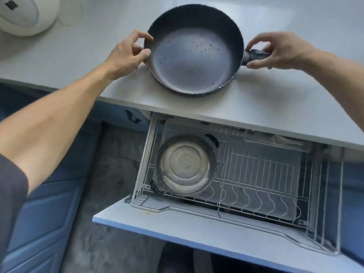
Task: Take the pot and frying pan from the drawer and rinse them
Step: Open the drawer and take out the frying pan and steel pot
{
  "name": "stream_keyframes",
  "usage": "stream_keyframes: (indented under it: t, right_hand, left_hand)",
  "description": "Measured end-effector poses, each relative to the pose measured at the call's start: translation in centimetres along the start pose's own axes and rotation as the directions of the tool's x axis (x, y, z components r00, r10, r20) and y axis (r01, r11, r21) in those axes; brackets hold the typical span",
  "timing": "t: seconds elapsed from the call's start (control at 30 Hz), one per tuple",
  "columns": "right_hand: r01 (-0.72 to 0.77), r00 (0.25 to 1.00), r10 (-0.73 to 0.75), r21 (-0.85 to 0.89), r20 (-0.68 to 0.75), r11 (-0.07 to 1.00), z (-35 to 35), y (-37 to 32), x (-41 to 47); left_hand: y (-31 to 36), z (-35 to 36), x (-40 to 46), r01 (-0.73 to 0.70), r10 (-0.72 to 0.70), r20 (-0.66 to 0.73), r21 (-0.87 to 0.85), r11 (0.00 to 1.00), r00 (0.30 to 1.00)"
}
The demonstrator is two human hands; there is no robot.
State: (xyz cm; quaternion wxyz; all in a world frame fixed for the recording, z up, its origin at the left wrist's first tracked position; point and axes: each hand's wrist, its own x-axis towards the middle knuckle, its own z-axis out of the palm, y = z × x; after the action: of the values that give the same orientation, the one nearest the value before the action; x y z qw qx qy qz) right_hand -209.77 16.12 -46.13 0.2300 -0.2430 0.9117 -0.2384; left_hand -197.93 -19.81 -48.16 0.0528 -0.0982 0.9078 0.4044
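Left grip [128,52] and right grip [279,50] hold the frying pan [193,56] on the counter [98,56]; the pot [185,164] lies in the drawer [197,219], rinsing seemingly not yet begun

Frying pan [194,56] on the desk [256,107], near its front edge. Left hand [126,54] at the pan's left rim, touching it. Right hand [281,50] on the pan's right, round the handle [256,55]. Rounded appliance [25,14] at the desk's far-left back, well apart from the pan. Drawer [197,227] pulled out under the desk, below and in front of the pan. Pot [185,166] in the drawer's left part. Wire rack [256,170] fills the drawer to the pot's right. Floor [110,174] left of the drawer, cabinet doors [43,213] further left.
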Motion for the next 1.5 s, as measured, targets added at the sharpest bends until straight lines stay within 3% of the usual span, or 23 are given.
stream_keyframes:
  t: [0.13, 0.23, 0.3, 0.37, 0.4, 0.47, 0.5, 0.57, 0.63, 0.73, 0.83, 1.03, 1.23, 1.37, 1.5]
  right_hand:
    - [0.004, 0.999, -0.011, -0.149, -0.046, 0.989, 0.4, 0.5, -0.4]
    - [0.065, 0.973, -0.109, -0.213, -0.205, 0.975, 1.2, 0.7, -2.1]
    - [0.182, 0.874, -0.261, -0.223, -0.41, 0.958, 2.3, 0.9, -4.7]
    - [0.278, 0.745, -0.359, -0.226, -0.562, 0.933, 4.8, 0.8, -8.2]
    - [0.343, 0.734, -0.395, -0.201, -0.553, 0.918, 6.9, 0.7, -10.0]
    - [0.409, 0.86, -0.42, -0.1, -0.291, 0.907, 12.0, 0.6, -12.5]
    - [0.347, 0.934, -0.349, -0.039, -0.071, 0.937, 14.7, 1.1, -12.9]
    - [0.089, 0.956, -0.081, -0.015, 0.282, 0.996, 20.0, 3.2, -12.2]
    - [-0.072, 0.926, 0.073, -0.017, 0.371, 0.997, 24.3, 6.3, -10.2]
    - [-0.182, 0.943, 0.163, 0.04, 0.289, 0.982, 28.8, 9.0, -6.6]
    - [-0.247, 0.953, 0.231, 0.057, 0.197, 0.967, 31.6, 10.5, -3.6]
    - [-0.235, 0.969, 0.232, 0.025, 0.079, 0.972, 33.7, 11.4, -1.8]
    - [-0.161, 0.968, 0.165, -0.033, 0.188, 0.986, 33.0, 12.1, -1.7]
    - [-0.13, 0.967, 0.117, 0.043, 0.228, 0.991, 31.9, 12.4, -2.9]
    - [-0.151, 0.95, 0.13, 0.052, 0.285, 0.987, 29.1, 13.6, -5.4]
  left_hand:
    - [-0.8, 0.9, -1.1, 0.016, -0.018, -0.035, -0.05, 0.999, 0.999]
    - [-0.9, 2.0, -4.7, 0.001, 0.009, -0.194, 0.055, 0.998, 0.981]
    - [-1.2, 3.3, -9.5, -0.01, 0.018, -0.332, 0.023, 1.0, 0.943]
    - [-2.0, 5.5, -15.2, -0.048, 0.048, -0.319, 0.006, 0.999, 0.946]
    - [-2.5, 6.8, -17.9, -0.059, 0.07, -0.219, 0.053, 0.997, 0.973]
    - [-3.6, 9.7, -22.1, -0.025, -0.006, 0.135, 0.231, 0.973, 0.991]
    - [-4.3, 11.2, -23.3, -0.016, -0.1, 0.326, 0.335, 0.942, 0.94]
    - [-6.1, 14.0, -24.1, -0.106, -0.278, 0.607, 0.518, 0.849, 0.745]
    - [-7.9, 16.5, -23.5, -0.292, -0.39, 0.707, 0.637, 0.713, 0.59]
    - [-10.5, 20.1, -22.7, -0.528, -0.522, 0.689, 0.723, 0.445, 0.503]
    - [-12.7, 22.2, -22.4, -0.559, -0.581, 0.652, 0.744, 0.366, 0.487]
    - [-15.9, 23.7, -22.9, -0.418, -0.627, 0.641, 0.766, 0.488, 0.444]
    - [-16.5, 23.5, -22.6, -0.122, -0.675, 0.617, 0.768, 0.629, 0.404]
    - [-16.6, 22.8, -22.5, -0.007, -0.677, 0.572, 0.766, 0.643, 0.463]
    - [-15.2, 23.1, -22.6, -0.053, -0.606, 0.542, 0.769, 0.637, 0.583]
